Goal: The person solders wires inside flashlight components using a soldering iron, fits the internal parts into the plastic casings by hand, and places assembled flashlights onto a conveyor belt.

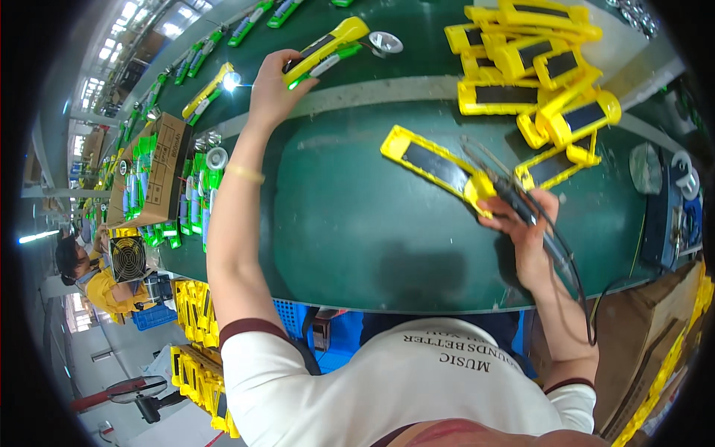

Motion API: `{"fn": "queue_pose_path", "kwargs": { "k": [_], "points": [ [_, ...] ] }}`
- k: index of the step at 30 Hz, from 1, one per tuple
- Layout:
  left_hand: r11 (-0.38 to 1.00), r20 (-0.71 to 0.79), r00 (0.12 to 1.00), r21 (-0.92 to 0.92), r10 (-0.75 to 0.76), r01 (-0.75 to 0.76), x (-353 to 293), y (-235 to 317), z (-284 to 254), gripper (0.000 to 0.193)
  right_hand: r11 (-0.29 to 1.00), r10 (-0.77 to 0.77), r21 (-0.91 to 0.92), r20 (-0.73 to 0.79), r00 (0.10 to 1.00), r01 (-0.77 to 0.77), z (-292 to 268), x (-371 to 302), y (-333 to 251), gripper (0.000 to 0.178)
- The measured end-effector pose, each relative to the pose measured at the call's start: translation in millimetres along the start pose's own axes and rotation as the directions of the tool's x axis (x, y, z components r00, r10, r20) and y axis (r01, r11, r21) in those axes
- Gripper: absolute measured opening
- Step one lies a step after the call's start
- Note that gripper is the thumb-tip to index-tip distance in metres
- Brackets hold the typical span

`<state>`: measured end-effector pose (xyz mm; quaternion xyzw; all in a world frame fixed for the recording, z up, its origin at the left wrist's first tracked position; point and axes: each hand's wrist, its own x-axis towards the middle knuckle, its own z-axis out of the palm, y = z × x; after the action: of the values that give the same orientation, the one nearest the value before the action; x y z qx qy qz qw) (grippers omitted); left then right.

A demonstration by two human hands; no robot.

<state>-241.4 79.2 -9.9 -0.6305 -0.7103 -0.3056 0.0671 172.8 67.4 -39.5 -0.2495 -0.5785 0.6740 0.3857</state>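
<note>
Out over the far green strip, my left hand (277, 93) is closed around a yellow lamp housing (328, 46) with a dark panel. A green-and-grey inner part (328, 63) lies along it, and a round silver reflector (385, 45) sits beside its far end. My right hand (530, 223) grips a pen-like soldering iron (514, 200) whose cable runs back along my forearm. Under those fingers is the near end of another yellow housing (432, 165), open side up on the green mat. Whether the fingers also pinch this housing is hard to tell.
Several yellow housings (506, 95) are heaped at the back right. To the left stands a cardboard box (160, 175) among green battery assemblies (195, 197). A lit lamp assembly (208, 93) rests on the far strip. Blue equipment (659, 208) stands at right; a co-worker (112, 287) is at far left.
</note>
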Motion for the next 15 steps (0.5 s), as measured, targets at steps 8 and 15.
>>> {"fn": "queue_pose_path", "kwargs": {
  "k": [8, 15],
  "points": [
    [0.911, 0.629, 0.702, 0.024, -0.333, 0.411, 141, -59, 5, 0.053, 0.999, 0.05, 0.021, -0.084, 0.995, -0.048, -6, 2, -6, 0.06],
    [0.927, 0.071, 0.938, 0.195, -0.34, 0.321, 243, -119, 178, 0.056, 0.997, 0.05, 0.062, -0.16, 0.986, -0.041, -2, 2, -1, 0.059]
  ]
}}
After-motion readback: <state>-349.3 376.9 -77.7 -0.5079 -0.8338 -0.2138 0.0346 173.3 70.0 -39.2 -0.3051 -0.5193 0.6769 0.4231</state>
